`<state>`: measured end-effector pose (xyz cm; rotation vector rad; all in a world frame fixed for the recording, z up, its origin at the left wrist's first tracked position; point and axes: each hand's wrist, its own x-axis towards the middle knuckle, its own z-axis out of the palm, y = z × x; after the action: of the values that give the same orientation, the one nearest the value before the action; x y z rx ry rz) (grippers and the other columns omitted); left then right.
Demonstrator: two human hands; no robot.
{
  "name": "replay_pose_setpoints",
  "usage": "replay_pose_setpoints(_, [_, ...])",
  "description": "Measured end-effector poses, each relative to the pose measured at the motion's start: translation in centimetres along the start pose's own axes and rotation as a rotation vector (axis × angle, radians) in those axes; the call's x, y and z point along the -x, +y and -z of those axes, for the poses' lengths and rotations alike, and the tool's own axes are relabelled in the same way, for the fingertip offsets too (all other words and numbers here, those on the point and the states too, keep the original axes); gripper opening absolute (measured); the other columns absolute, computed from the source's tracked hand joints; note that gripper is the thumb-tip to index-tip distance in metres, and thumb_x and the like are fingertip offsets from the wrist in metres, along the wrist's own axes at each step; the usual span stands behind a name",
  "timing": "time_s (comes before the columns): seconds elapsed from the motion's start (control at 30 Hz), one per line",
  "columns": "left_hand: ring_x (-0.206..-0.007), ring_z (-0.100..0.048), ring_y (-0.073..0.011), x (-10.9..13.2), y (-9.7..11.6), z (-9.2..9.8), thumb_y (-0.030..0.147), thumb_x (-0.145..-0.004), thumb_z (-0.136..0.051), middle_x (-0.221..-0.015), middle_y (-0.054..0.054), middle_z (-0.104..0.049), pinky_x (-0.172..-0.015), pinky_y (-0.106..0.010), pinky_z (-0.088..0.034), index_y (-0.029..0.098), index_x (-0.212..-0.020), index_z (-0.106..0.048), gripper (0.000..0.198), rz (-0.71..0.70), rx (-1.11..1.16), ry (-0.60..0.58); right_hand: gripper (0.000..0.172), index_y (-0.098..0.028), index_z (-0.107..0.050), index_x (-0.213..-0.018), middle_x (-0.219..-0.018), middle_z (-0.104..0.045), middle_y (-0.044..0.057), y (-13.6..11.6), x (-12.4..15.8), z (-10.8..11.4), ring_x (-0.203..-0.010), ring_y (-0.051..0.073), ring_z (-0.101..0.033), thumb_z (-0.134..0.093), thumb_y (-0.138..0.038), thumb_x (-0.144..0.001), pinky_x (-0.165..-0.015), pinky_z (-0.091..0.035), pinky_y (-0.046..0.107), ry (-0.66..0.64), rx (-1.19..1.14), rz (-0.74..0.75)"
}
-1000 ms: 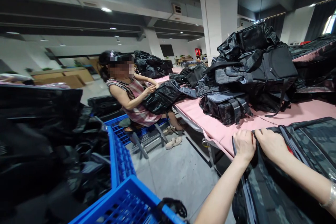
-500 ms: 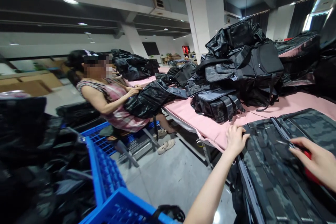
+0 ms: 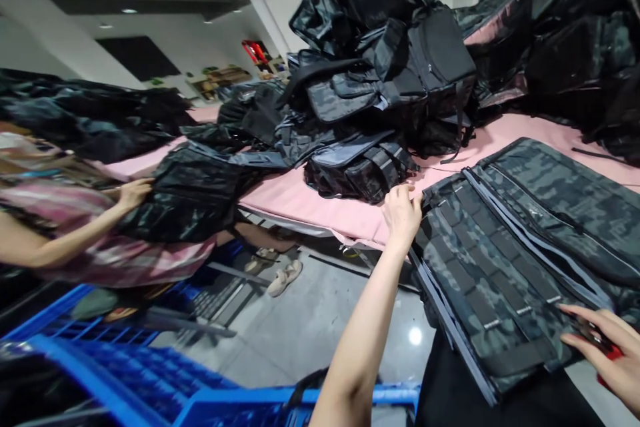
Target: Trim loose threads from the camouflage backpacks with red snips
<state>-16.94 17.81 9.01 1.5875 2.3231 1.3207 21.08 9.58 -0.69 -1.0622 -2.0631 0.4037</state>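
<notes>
A dark camouflage backpack [image 3: 493, 260] with rows of webbing straps lies opened out, partly on the pink-covered table and partly over my lap. At its far left corner my left hand [image 3: 403, 213] is closed, fingers curled on the fabric edge. My right hand [image 3: 607, 340] is wrapped around red-handled snips [image 3: 595, 337] beside the near right side of the webbing panel. The palm hides much of the snips. A grey-edged zipper opening [image 3: 545, 250] runs between the webbing panel and the other camouflage panel.
A tall heap of black and camouflage bags [image 3: 370, 73] stands on the pink table [image 3: 310, 207]. To the left a seated co-worker's hand [image 3: 135, 193] touches another dark bag [image 3: 195, 193]. Blue plastic crates [image 3: 225, 407] are low in front, over a grey floor [image 3: 310, 327].
The view has turned right and down. My right hand with the snips has moved from near the zipper toward the near end of the webbing panel. My left hand stays at the backpack's corner.
</notes>
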Motion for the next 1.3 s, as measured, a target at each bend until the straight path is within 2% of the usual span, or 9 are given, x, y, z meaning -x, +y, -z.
replay_pose_setpoints(0.07, [-0.099, -0.056, -0.0203, 2.7, 1.7, 0.9, 0.02, -0.086, -0.057, -0.103, -0.007, -0.065, -0.092, -0.033, -0.041, 0.018, -0.095, -0.062, 0.011, -0.105, 0.086, -0.045, 0.025, -0.026, -0.065, -0.105, -0.088, -0.061, 0.0, -1.1, -1.5, -0.6, -0.071, 0.014, -0.061, -0.064, -0.041, -0.085, -0.061, -0.047, 0.022, 0.032, -0.05, -0.004])
replay_pose_setpoints(0.2, [-0.079, -0.062, -0.015, 9.9, 4.4, 2.4, 0.027, -0.087, -0.058, -0.084, 0.0, -0.069, -0.075, -0.026, -0.048, 0.022, -0.088, -0.064, 0.009, -0.294, 0.3, -0.483, 0.014, -0.026, -0.066, -0.096, -0.088, -0.061, 0.0, -2.0, -5.6, -2.8, -0.074, 0.015, -0.059, -0.066, -0.035, -0.085, -0.068, -0.045, 0.026, 0.177, -0.162, -0.01])
replay_pose_setpoints(0.37, [-0.084, -0.061, -0.0214, 15.1, 5.6, 1.8, 0.029, -0.082, -0.065, -0.092, -0.005, -0.068, -0.075, -0.034, -0.051, 0.019, -0.103, -0.063, 0.024, -0.361, 0.058, -0.371, 0.012, -0.023, -0.067, -0.088, -0.085, -0.061, 0.002, -2.3, -9.4, -5.6, -0.075, 0.016, -0.058, -0.061, -0.033, -0.088, -0.066, -0.046, 0.027, 0.181, -0.206, 0.011])
replay_pose_setpoints(0.5, [-0.075, -0.06, -0.0194, 15.5, 5.4, 0.5, 0.018, -0.088, -0.052, -0.084, -0.005, -0.067, -0.069, -0.031, -0.05, 0.02, -0.096, -0.065, 0.016, -0.382, -0.086, -0.236, 0.015, -0.021, -0.065, -0.089, -0.087, -0.059, 0.004, -2.5, -9.6, -6.9, -0.078, 0.017, -0.057, -0.058, -0.035, -0.089, -0.067, -0.047, 0.028, 0.147, -0.229, 0.053])
replay_pose_setpoints(0.6, [-0.072, -0.06, -0.0191, 15.3, 5.2, 0.1, 0.019, -0.088, -0.05, -0.079, -0.005, -0.067, -0.067, -0.031, -0.048, 0.02, -0.09, -0.066, 0.016, -0.385, -0.013, -0.212, 0.012, -0.021, -0.063, -0.087, -0.087, -0.057, 0.004, -2.6, -9.1, -7.4, -0.078, 0.017, -0.056, -0.059, -0.033, -0.088, -0.068, -0.046, 0.028, 0.175, -0.203, 0.061])
replay_pose_setpoints(0.77, [-0.055, -0.053, -0.0133, 15.3, 4.9, 1.5, 0.029, -0.089, -0.048, -0.057, 0.0, -0.057, -0.058, -0.025, -0.044, 0.017, -0.067, -0.057, 0.027, 0.131, 0.588, -0.168, 0.012, -0.021, -0.062, -0.084, -0.084, -0.055, 0.003, -2.5, -8.9, -7.6, -0.075, 0.016, -0.055, -0.055, -0.03, -0.089, -0.066, -0.043, 0.029, 0.2, -0.163, 0.045])
replay_pose_setpoints(0.83, [-0.058, -0.052, -0.0136, 15.4, 5.0, 2.4, 0.031, -0.087, -0.05, -0.058, 0.0, -0.056, -0.061, -0.025, -0.044, 0.016, -0.063, -0.056, 0.028, 0.23, 0.656, -0.161, 0.013, -0.021, -0.062, -0.084, -0.084, -0.055, 0.003, -2.6, -8.9, -7.5, -0.076, 0.017, -0.055, -0.055, -0.032, -0.089, -0.067, -0.043, 0.029, 0.175, -0.161, 0.026])
replay_pose_setpoints(1.07, [-0.072, -0.053, -0.0161, 16.9, 5.0, 3.3, 0.032, -0.083, -0.058, -0.07, -0.003, -0.055, -0.068, -0.027, -0.043, 0.016, -0.061, -0.062, 0.027, 0.249, 0.594, -0.174, 0.035, -0.025, -0.053, -0.118, -0.11, -0.058, 0.002, -5.7, -6.6, -6.3, -0.098, 0.017, -0.056, -0.052, -0.048, -0.091, -0.083, -0.044, 0.025, 0.155, -0.308, -0.236])
replay_pose_setpoints(1.3, [-0.071, -0.051, -0.0147, 17.8, 4.5, 3.2, 0.034, -0.084, -0.058, -0.07, -0.002, -0.052, -0.068, -0.026, -0.042, 0.016, -0.066, -0.062, 0.026, 0.301, 0.688, -0.16, 0.02, -0.026, -0.055, -0.112, -0.106, -0.056, 0.0, -9.4, -5.3, -5.9, -0.09, 0.011, -0.056, -0.052, -0.035, -0.095, -0.077, -0.046, 0.016, -0.021, -0.419, -0.088])
